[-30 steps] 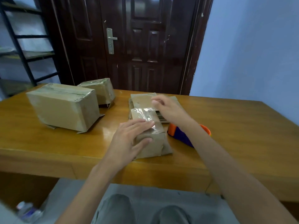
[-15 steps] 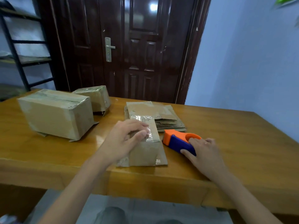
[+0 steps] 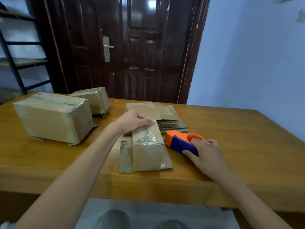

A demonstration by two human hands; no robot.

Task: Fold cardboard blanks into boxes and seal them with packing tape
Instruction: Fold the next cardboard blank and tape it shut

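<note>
Right hand (image 3: 208, 154) grips the tape dispenser (image 3: 179, 142), at 3 o'clock from the small box (image 3: 147, 147); the box's long axis runs 12–6. Left hand (image 3: 133, 121) holds its far end.

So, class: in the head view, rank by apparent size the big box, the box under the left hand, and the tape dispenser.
1. Big box
2. Box under the left hand, though it is nearer the camera
3. Tape dispenser
</note>
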